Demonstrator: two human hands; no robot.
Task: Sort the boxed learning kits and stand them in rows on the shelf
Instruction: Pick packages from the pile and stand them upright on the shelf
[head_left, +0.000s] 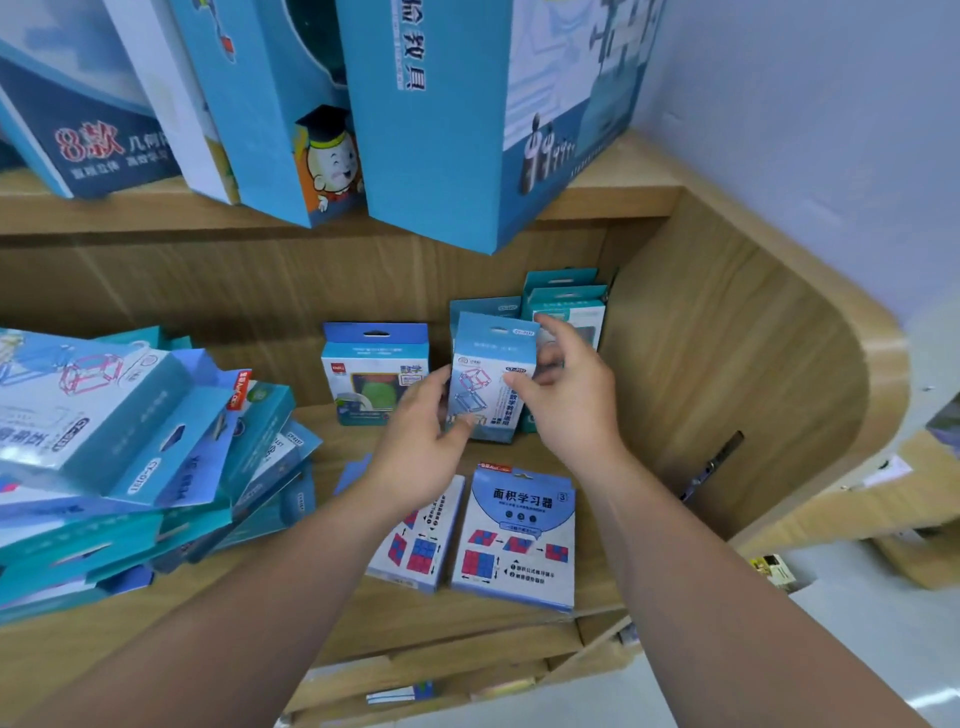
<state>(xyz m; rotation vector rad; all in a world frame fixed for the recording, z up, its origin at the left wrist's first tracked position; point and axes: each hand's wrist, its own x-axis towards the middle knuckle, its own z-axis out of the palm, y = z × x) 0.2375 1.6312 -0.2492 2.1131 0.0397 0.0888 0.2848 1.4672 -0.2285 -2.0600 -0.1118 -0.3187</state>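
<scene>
Two area-learning kits (514, 535) lie flat at lower centre, near the shelf's (348, 431) front edge. Just beyond, the left hand (415, 441) and right hand (566, 395) both grip an upright cube-frame kit (491, 379) by its sides, before a standing row (566, 306). Bare board lies rightward, and a loose pile (130, 441) fills the left.

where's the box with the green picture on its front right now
The green-picture box stands upright at the back of the lower shelf, mid-frame in the head view, just left of the cube-frame box that the left hand and right hand hold.
</scene>
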